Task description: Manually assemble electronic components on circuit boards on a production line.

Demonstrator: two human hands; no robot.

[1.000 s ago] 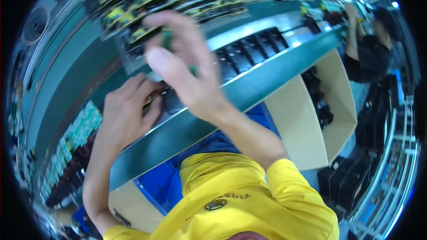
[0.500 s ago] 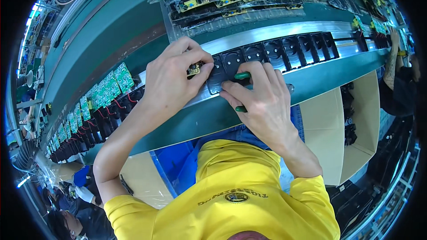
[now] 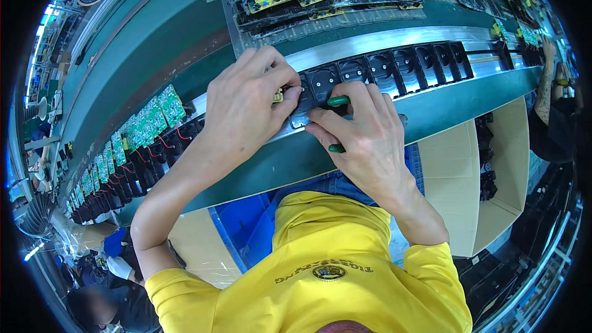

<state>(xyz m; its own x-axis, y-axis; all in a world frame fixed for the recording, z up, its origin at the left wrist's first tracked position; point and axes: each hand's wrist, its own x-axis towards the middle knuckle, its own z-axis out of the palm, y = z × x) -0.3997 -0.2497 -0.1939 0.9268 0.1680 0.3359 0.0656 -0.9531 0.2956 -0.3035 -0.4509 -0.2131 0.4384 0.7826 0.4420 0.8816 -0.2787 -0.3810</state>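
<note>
My left hand (image 3: 250,102) is closed, thumb and forefinger pinching a small yellow circuit board (image 3: 279,95) mostly hidden by the fingers. It is over the left end of a row of black plastic housings (image 3: 385,73). My right hand (image 3: 370,126) curls round a green-handled hand tool (image 3: 337,100), which looks like pliers. Its two handle ends stick out toward the left, while a greyish tip shows past the palm's right side. The right thumb and forefinger reach to the nearest black housing (image 3: 302,114), touching or close to its edge; what they pinch there is hidden.
A metal rail (image 3: 493,61) carries the housings along the green bench (image 3: 444,108). Green circuit boards (image 3: 148,120) with red wires stand at the left. Stacked trays of yellow boards (image 3: 320,0) lie beyond. A cardboard box (image 3: 502,179) stands at right; other people work on both sides.
My left hand has shifted slightly right with the circuit board, toward the right fingertips. My right hand stays nearly in place, still gripping the green-handled tool.
</note>
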